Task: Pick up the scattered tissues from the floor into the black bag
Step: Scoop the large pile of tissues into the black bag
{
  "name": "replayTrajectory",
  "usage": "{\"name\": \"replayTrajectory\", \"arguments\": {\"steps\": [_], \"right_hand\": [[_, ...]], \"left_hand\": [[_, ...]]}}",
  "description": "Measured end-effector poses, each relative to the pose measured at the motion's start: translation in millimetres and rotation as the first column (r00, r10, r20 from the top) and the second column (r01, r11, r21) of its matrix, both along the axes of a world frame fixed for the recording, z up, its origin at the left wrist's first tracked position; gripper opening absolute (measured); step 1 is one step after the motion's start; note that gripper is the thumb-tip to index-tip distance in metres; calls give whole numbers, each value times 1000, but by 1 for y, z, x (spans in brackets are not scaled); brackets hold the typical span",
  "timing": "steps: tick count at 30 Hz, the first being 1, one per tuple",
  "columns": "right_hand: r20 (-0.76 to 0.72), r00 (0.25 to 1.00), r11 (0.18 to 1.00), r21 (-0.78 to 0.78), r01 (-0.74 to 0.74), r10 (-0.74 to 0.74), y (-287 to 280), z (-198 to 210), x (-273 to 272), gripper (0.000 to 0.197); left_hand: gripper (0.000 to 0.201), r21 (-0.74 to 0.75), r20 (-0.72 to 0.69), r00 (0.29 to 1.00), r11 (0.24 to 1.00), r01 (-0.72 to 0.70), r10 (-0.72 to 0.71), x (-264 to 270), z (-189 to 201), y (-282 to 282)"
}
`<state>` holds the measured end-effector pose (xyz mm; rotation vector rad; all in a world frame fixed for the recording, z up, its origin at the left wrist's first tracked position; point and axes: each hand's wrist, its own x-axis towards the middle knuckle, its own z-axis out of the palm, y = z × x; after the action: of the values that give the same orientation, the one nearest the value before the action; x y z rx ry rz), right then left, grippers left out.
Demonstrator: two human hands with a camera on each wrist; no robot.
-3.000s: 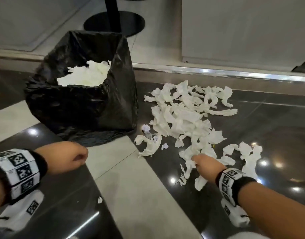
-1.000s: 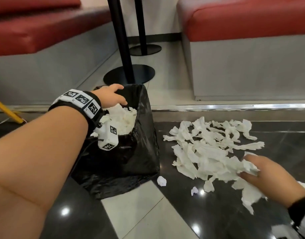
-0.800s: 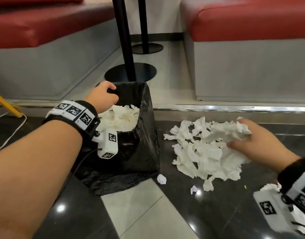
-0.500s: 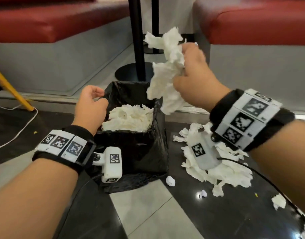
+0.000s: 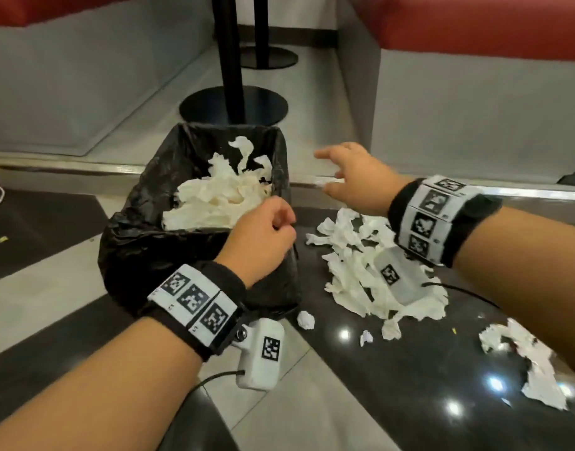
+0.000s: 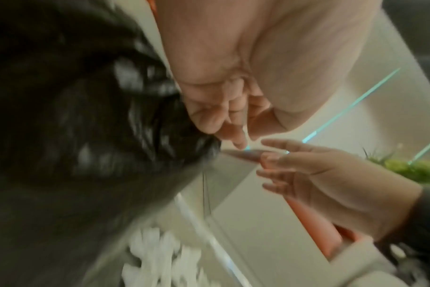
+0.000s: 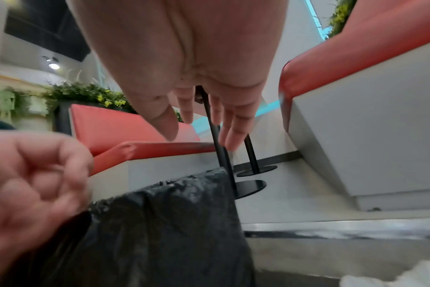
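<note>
The black bag (image 5: 139, 252) stands open on the floor, heaped with white tissues (image 5: 214, 200). My left hand (image 5: 284, 222) grips the bag's right rim with curled fingers; the left wrist view shows that hand (image 6: 236, 136) pinching the black plastic (image 6: 86, 126). My right hand (image 5: 325, 172) hovers just right of the bag with fingers spread and nothing in it, and the right wrist view shows its fingers (image 7: 233, 132) straight. A pile of torn tissues (image 5: 354, 288) lies on the dark floor under my right wrist. More scraps (image 5: 536, 362) lie at the far right.
Two small tissue balls (image 5: 305, 319) (image 5: 365, 337) lie in front of the bag. A black pole on a round base (image 5: 233, 105) stands behind the bag. Grey bench bases with red cushions (image 5: 475, 24) flank it, beyond a metal floor strip (image 5: 540, 190).
My right hand lifted a handful of tissues from the floor pile over the bag, let it go, and is now empty beside the bag. My left hand moved from the bag's far rim to its right rim.
</note>
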<state>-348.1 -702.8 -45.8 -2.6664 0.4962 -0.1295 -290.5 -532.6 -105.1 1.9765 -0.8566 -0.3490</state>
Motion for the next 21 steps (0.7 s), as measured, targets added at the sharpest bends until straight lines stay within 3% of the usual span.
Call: {"name": "replayTrajectory", "arguments": {"steps": [2,5,8,11,14,17,19,21], "right_hand": [[-80,997,999,-35,-6,3,-21,-6,-49,43],[-326,945,998,-65,20,-40,-49,-28,-134,29],[-503,858,995,-43,95,-104,-70,-52,-211,22],[-606,765,971,-52,234,-217,-83,-71,-273,18],[-665,667,916,-64,397,-336,-102,-91,-318,21],[-697,571,862,-137,487,-433,-124,-97,-334,18],[-645,568,832,-207,515,-512,-135,-94,-329,7],[-599,585,822,-251,511,-547,-141,-93,-324,6]], "left_hand": [[15,190,-36,978,959,211,-208,-22,-31,-19],[34,527,-80,903,751,398,-423,-50,-95,-43],[44,767,-36,832,518,378,-554,-60,-149,-53],[34,843,-50,807,409,350,-588,-58,-180,-57],[33,880,-66,822,356,315,-565,-50,-195,-63],[30,920,-15,758,288,266,-652,-47,-195,-68],[26,916,11,727,299,269,-687,-42,-184,-71],[14,871,47,704,375,319,-709,-36,-162,-74]]}}
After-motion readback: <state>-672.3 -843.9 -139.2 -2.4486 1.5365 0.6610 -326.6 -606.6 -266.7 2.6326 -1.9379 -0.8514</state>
